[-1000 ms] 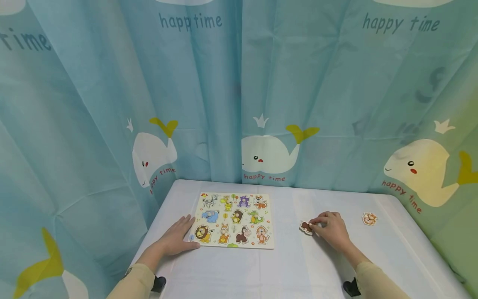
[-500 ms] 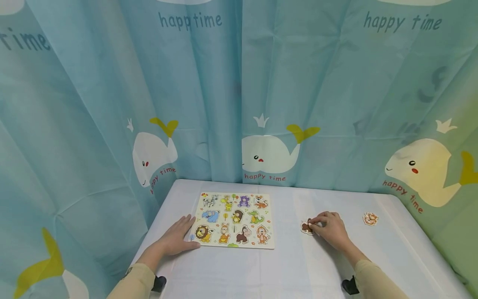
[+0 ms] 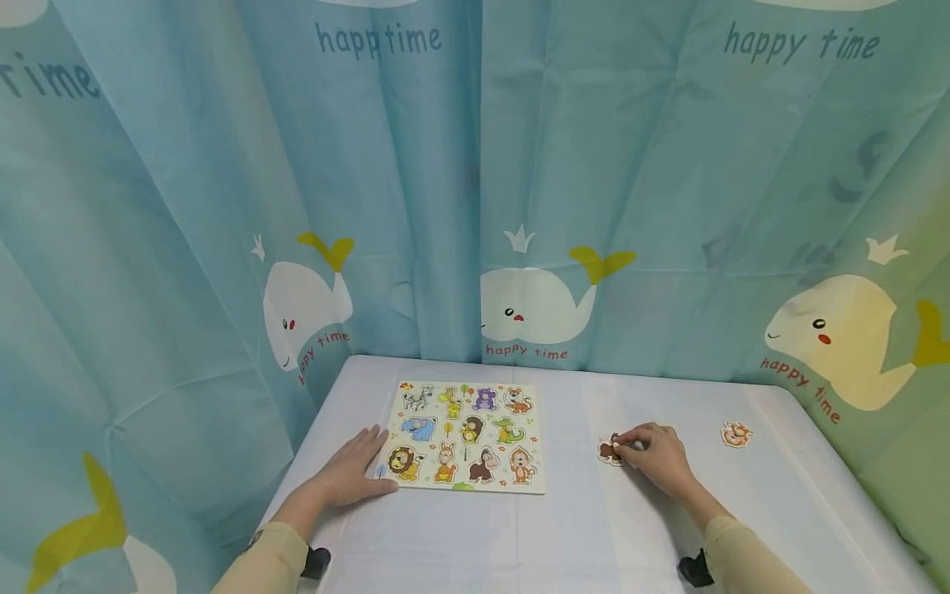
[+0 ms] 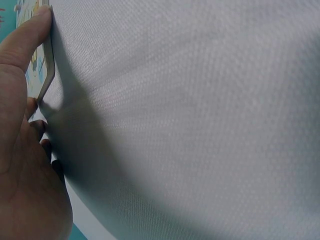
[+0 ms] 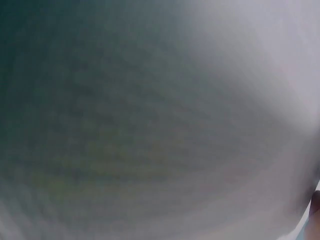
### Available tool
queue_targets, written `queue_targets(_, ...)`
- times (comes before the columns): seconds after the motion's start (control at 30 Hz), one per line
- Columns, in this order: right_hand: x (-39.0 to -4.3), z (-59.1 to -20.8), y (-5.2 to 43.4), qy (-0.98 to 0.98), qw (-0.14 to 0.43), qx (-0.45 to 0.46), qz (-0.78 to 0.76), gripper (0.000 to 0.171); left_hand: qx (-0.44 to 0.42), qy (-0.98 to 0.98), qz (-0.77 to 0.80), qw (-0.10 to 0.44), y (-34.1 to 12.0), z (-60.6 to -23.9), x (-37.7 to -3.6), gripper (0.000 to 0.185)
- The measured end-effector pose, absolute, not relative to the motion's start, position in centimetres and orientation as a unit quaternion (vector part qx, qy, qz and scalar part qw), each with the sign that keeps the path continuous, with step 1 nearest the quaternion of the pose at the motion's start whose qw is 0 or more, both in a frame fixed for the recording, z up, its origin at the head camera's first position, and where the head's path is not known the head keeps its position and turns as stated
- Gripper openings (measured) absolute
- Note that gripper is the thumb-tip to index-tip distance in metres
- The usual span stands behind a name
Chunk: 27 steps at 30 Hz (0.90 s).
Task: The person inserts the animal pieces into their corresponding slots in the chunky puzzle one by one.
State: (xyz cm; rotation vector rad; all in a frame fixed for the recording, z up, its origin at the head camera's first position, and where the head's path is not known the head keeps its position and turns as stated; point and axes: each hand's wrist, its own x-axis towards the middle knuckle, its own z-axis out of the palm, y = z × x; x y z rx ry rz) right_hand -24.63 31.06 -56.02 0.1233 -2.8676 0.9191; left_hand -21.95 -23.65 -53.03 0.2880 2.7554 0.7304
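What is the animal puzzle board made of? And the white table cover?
The puzzle board looks like thin wood or stiff card with a glossy print: its edge is flat and rigid beside the left hand. The table cover looks like woven matte cloth; fine weave shows.

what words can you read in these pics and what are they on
"happ time": top of the curtain, left of centre.
"happy time": top right of the curtain.
"time": top left edge, start cut off.
"happy time": red, under the middle whale.
"happy time": red, beside the left whale and under the right whale, both slanted.
Puzzle board: no words readable.
Wrist views: no text.
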Motion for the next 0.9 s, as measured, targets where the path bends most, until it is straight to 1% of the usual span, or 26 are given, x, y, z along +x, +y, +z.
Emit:
queue_targets(0.23,-24.56,-56.11,30.98,-0.949,0.048,0.023,0.312,0.015,0.096,0.954,0.249,0.138,-23.55,-52.93,-21.95,0.104)
queue_targets(0.53,-24.62,-56.22,31.11,-0.947,0.049,0.022,0.318,0.015,0.094,0.954,0.248,0.138,-23.55,-53.03,-21.95,0.103)
queue_targets(0.9,-24.58,-56.03,30.91,-0.951,0.076,0.046,0.297,0.01,0.09,0.953,0.25,0.144,-23.52,-52.88,-21.88,0.103)
